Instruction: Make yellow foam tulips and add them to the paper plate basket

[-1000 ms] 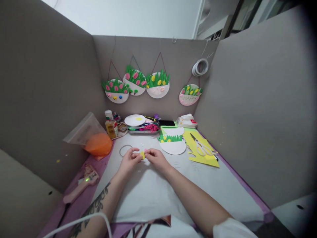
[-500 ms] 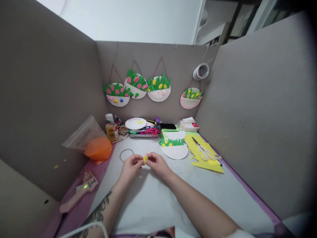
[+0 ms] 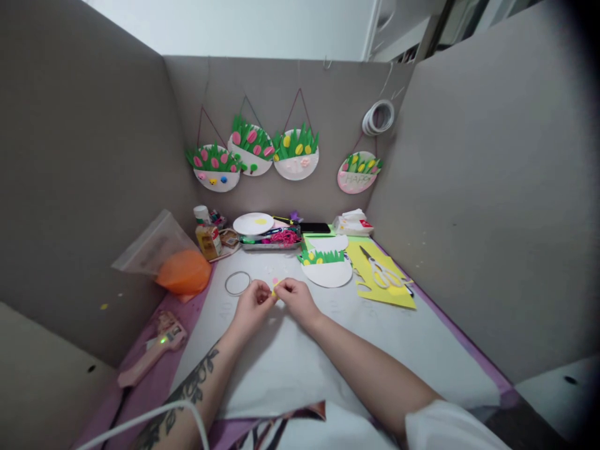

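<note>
Over the middle of the white-covered table, my left hand (image 3: 254, 306) and my right hand (image 3: 296, 299) meet fingertip to fingertip. Both pinch a small yellow paper piece (image 3: 275, 290), mostly covered by the fingers. A small pink bit (image 3: 275, 280) shows just behind it. To the left of my left hand lies a thin grey ring (image 3: 237, 283). Beyond my right hand rests a white paper plate half (image 3: 327, 275) with green paper grass (image 3: 323, 257) and yellow ovals along its upper edge.
White-handled scissors (image 3: 382, 275) lie on cut yellow paper (image 3: 382, 296) at right. A metal tray (image 3: 272, 245) of craft supplies stands at the back, beside a glue bottle (image 3: 207, 240). At left are an orange-filled bag (image 3: 184, 272) and a pink glue gun (image 3: 154, 359). Decorated plates (image 3: 296, 167) hang behind.
The view has tipped down slightly. Both hands stay together at the yellow piece, whose angle between the fingers has shifted, leaving less of it showing.
</note>
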